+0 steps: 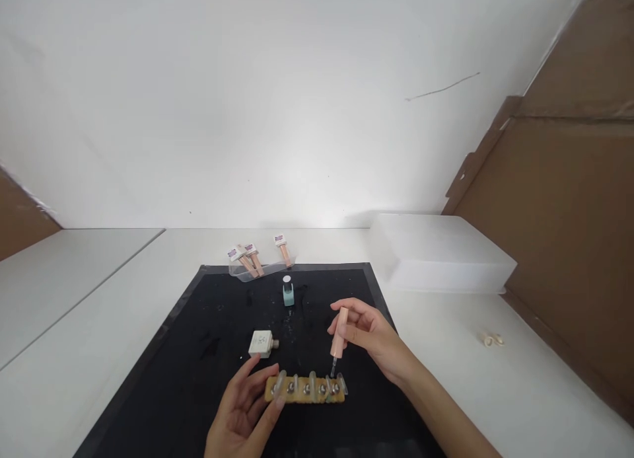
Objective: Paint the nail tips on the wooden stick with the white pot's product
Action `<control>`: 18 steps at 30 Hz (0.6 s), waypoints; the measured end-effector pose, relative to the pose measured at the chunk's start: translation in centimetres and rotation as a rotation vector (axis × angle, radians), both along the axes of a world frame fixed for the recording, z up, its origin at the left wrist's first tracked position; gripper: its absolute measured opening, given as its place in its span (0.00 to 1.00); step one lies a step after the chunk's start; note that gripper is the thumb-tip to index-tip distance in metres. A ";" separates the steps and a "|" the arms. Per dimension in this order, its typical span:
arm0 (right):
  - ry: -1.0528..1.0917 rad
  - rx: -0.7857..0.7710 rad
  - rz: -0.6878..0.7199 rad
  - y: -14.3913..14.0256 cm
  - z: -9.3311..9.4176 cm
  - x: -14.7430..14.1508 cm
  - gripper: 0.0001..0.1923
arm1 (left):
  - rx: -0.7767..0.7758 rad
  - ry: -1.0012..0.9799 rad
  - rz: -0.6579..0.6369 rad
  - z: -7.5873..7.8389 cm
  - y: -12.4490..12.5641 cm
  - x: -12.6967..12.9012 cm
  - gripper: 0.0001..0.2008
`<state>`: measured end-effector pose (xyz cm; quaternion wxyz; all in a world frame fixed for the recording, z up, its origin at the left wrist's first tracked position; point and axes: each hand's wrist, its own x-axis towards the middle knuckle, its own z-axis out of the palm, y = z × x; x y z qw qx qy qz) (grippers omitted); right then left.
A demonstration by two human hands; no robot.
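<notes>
Nearest the camera, the left hand (246,412) is seen palm-up at the left end of a tan nail-tip holder (305,389). Its fingers (274,405) are loosely curled and slightly parted, and the fingertips are laid against the holder's left edge; nothing is enclosed by them. The holder is laid flat on a black mat (198,352), and a row of clear nail tips (312,381) is mounted along it.

Just beyond, the right hand (366,336) is held above the holder's right end. A peach-coloured brush cap (339,332) is pinched between the thumb and the closed fingertips, the remaining fingers being folded beside it. The cap is held nearly upright, with its thin brush (333,365) pointed down, close over the tips at the right of the row; contact cannot be made out.

Farther back on the mat, a white square bottle (262,343) is lying on its side, and a pale teal polish bottle (288,291) is standing upright. At the mat's far edge, a clear tray (260,271) with three peach-handled brushes (253,258) is placed. To the right, on the white table (495,379), a translucent plastic box (438,253) is set.
</notes>
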<state>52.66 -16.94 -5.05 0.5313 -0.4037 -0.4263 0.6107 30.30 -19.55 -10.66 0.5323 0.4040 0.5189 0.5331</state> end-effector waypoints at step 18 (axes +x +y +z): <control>-0.005 -0.046 0.145 0.6 -1.4 -0.1 0.14 | 0.013 0.053 0.061 0.5 0.2 0.9 0.27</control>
